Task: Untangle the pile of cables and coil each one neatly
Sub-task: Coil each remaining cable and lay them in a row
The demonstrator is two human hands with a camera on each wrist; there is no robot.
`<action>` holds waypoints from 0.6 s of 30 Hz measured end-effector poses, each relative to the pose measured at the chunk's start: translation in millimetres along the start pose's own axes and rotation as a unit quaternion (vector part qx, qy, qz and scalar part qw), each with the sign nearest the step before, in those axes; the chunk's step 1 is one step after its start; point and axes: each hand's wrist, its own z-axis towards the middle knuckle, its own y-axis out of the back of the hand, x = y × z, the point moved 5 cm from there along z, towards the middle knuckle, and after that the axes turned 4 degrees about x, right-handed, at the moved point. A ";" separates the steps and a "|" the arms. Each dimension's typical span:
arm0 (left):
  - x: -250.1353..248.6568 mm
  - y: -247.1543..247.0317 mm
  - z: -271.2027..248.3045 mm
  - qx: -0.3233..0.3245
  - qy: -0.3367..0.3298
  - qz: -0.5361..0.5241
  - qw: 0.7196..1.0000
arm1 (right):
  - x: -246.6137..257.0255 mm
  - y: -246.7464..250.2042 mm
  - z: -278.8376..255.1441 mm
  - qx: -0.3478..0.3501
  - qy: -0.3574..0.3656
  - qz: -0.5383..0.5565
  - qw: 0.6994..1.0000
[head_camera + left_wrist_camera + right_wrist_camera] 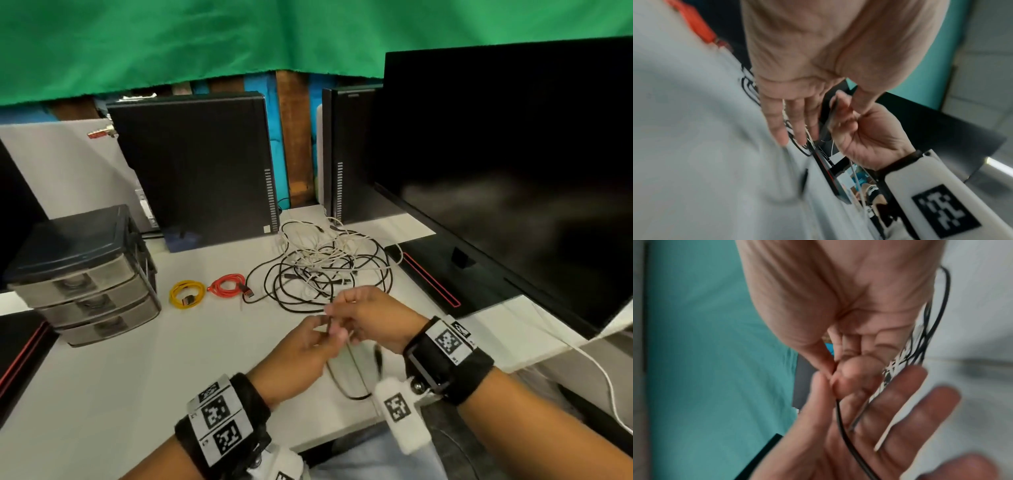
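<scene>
Black cable [839, 418] was pinched in the right hand's [373, 318] fingertips and ran across the left hand's [301, 346] straight fingers, above the white table's [137, 377] near edge. Just beyond lay the tangled pile [329, 267] of black and white cables. Left of it sat a red coil [227, 284], a yellow coil [187, 294] and a three-drawer unit [85, 274], with a dark monitor [513, 171] on the right.

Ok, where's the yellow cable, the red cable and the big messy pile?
yellow cable [187, 284]: head view, top of its coil.
red cable [226, 277]: head view, top of its coil.
cable pile [325, 263]: head view, tangled middle.
</scene>
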 end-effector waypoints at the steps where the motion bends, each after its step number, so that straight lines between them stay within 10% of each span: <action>1: -4.4 0.1 -3.3 -0.008 -0.012 -0.038 0.999 | 8.1 -4.7 0.4 -0.017 0.022 0.056 0.998; 7: -30.5 21.9 -31.3 -0.024 -0.063 -0.103 0.992 | 24.0 38.8 -2.9 -0.219 0.074 0.164 0.959; 12: -57.7 47.9 -46.2 -0.068 -0.094 -0.046 0.992 | 41.5 31.5 -20.1 -0.372 0.192 -0.157 0.894; 15: -68.8 53.8 -52.7 -0.091 -0.096 -0.047 0.990 | 67.0 -22.8 -35.8 -0.208 0.354 -0.325 0.852; 18: -76.4 60.6 -60.6 -0.095 -0.093 -0.102 0.986 | 74.2 -46.1 -40.0 -0.073 0.365 -0.240 0.897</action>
